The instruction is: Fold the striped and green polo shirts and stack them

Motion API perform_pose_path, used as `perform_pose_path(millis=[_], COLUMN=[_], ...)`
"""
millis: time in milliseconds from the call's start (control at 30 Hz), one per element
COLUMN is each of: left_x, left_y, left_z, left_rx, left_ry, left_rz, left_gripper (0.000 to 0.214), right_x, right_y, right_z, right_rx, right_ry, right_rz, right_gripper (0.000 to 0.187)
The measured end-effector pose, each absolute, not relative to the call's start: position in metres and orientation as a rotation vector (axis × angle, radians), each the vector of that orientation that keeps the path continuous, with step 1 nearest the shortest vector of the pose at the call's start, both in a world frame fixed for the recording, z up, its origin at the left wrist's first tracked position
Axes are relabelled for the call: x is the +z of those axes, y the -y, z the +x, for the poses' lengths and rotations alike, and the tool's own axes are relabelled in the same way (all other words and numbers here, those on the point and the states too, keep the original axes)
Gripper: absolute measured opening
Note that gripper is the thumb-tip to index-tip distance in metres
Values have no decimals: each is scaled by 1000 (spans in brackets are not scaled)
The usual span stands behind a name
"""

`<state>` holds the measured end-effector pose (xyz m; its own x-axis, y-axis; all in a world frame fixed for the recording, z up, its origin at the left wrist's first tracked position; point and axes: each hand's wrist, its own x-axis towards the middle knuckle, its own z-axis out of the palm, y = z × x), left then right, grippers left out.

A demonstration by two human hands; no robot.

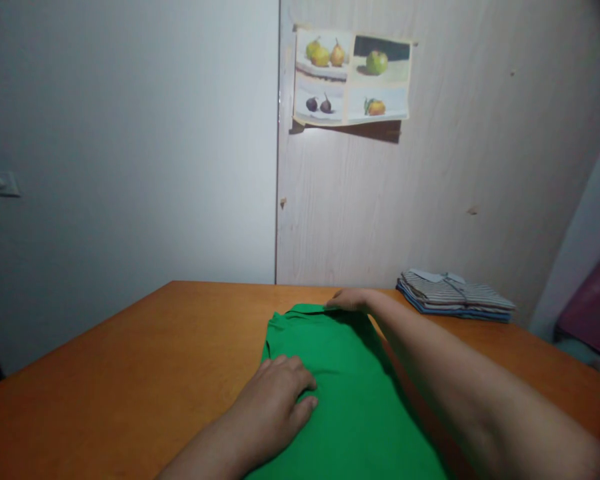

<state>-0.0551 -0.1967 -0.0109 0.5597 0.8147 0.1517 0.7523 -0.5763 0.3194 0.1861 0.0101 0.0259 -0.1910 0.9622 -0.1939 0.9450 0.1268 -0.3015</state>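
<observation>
Green cloth [350, 393] lies on the orange-brown table [130, 360], front and center. Left hand [283, 393] is just resting palm-down on it, loosely curled, not clutching anything. Right hand [350, 300] touches the far edge, but honestly can't tell if it's pinching. Folded striped stack [455, 293] sits back right.

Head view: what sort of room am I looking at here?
Probably a room in a home: a sheet of fruit pictures hangs behind the orange-brown table, which holds a green garment and a stack of folded clothes.
</observation>
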Motion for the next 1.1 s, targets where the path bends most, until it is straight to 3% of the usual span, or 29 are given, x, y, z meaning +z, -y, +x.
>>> perform_pose_path(millis=[267, 467, 633, 900, 1100], left_x=[-14, -18, -21, -18, -19], left_y=[183, 180, 179, 180, 177], left_z=[-63, -66, -67, -66, -68], left_rx=[513, 410, 439, 428, 451], left_ry=[-1452, -1519, -1505, -1490, -1473], left_rz=[2572, 2537, 2536, 2535, 2537], left_gripper=[28, 36, 36, 36, 39], right_x=[20, 25, 22, 20, 38], right_y=[-18, -16, -17, -5, 23], right_z=[197, 208, 216, 213, 208], right_rx=[538, 861, 1203, 1133, 870], right_ry=[2365, 2347, 1903, 1884, 2006], right_rz=[-2116, -2062, -1991, -2030, -1891], right_gripper=[33, 42, 39, 11, 12])
